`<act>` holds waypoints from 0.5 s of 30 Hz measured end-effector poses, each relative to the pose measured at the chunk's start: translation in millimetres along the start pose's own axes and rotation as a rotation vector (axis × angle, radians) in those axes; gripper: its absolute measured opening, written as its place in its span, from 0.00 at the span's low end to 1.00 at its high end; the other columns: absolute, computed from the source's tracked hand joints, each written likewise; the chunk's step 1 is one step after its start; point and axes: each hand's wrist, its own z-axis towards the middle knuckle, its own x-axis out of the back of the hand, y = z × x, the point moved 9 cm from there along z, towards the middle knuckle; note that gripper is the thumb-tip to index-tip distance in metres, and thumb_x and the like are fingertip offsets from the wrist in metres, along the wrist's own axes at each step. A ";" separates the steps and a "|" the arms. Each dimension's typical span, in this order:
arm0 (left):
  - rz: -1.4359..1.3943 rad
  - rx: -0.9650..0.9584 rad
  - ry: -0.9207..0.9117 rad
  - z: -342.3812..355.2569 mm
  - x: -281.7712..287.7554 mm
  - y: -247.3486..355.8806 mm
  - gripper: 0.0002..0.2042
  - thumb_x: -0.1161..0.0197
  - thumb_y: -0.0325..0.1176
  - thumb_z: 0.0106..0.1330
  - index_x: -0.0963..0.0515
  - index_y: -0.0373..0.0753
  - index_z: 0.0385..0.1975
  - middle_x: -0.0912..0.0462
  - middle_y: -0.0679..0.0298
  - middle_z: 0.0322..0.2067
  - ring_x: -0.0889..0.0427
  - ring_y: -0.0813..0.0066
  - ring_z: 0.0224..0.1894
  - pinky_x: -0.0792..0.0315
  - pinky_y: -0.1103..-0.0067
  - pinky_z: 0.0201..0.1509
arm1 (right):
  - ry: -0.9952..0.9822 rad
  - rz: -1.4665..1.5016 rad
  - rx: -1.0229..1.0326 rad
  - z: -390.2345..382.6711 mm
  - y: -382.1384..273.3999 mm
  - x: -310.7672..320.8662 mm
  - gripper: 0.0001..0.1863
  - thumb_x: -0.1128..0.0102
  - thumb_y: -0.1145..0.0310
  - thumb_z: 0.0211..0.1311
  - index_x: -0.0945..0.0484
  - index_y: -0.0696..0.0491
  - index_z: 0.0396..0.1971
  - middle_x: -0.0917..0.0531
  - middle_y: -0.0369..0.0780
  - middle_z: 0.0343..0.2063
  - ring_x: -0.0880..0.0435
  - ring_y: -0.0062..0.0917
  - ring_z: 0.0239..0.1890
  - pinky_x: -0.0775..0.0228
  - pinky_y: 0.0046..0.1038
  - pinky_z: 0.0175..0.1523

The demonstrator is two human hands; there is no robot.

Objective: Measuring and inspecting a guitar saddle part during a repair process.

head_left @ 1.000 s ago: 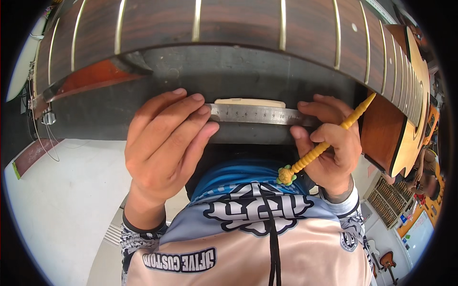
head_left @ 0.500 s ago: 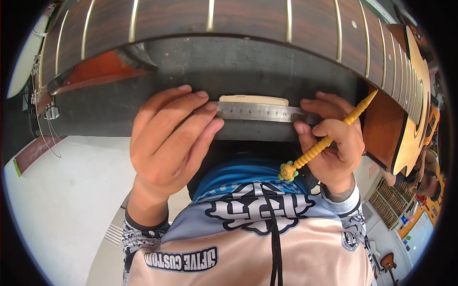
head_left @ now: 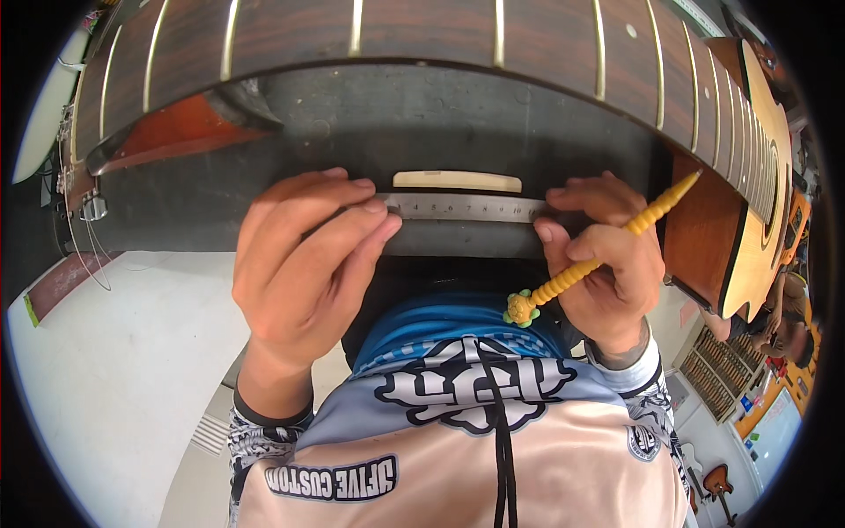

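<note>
Between my two hands lies a metal ruler (head_left: 459, 209), held level over the dark bench top. The fingertips of my left hand (head_left: 308, 255) pinch its left end. My right hand (head_left: 612, 264) grips the right end with thumb and fingertips. A yellow ribbed pen (head_left: 563, 282) is also tucked between the fingers of my right hand, its tip pointing up to the right and its flower-like end toward my body. Just beyond the ruler's far edge, a thin cream-coloured strip (head_left: 458, 181), like a guitar saddle, lies on the bench, with a narrow dark gap between them.
A guitar neck (head_left: 422, 35) with metal frets arches across the far side. Its wooden body (head_left: 748, 202) stands at right, its tuners (head_left: 93, 208) at left. An orange-red wedge-shaped piece (head_left: 185, 128) sits under the neck. Another person (head_left: 783, 321) is at the far right.
The ruler has shifted slightly left and toward me, away from the cream strip's edge, so more of the strip shows. Both hands moved a little left with it.
</note>
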 end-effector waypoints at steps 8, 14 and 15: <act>0.005 0.012 0.027 7.1 3.5 1.0 0.10 0.24 0.19 0.49 0.16 0.33 0.31 0.14 0.57 0.33 0.16 0.60 0.38 0.20 0.69 0.46 | 0.031 0.029 0.013 -0.6 -1.7 1.5 0.16 0.23 0.79 0.49 0.25 0.50 0.31 0.12 0.43 0.34 0.12 0.38 0.37 0.21 0.35 0.46; -0.211 0.221 -0.068 1.2 8.2 -11.8 0.08 0.31 0.14 0.59 0.18 0.29 0.36 0.16 0.56 0.34 0.16 0.66 0.40 0.20 0.75 0.43 | 0.068 0.086 0.004 -6.6 -1.4 4.9 0.16 0.25 0.82 0.49 0.25 0.51 0.30 0.12 0.43 0.34 0.13 0.35 0.36 0.22 0.30 0.40; -0.211 0.222 -0.067 -0.3 9.4 -10.1 0.08 0.31 0.14 0.59 0.18 0.29 0.36 0.16 0.56 0.34 0.16 0.66 0.40 0.20 0.75 0.43 | 0.039 0.064 0.042 -7.0 -5.4 4.9 0.17 0.23 0.82 0.47 0.25 0.51 0.30 0.12 0.43 0.35 0.13 0.35 0.36 0.22 0.30 0.39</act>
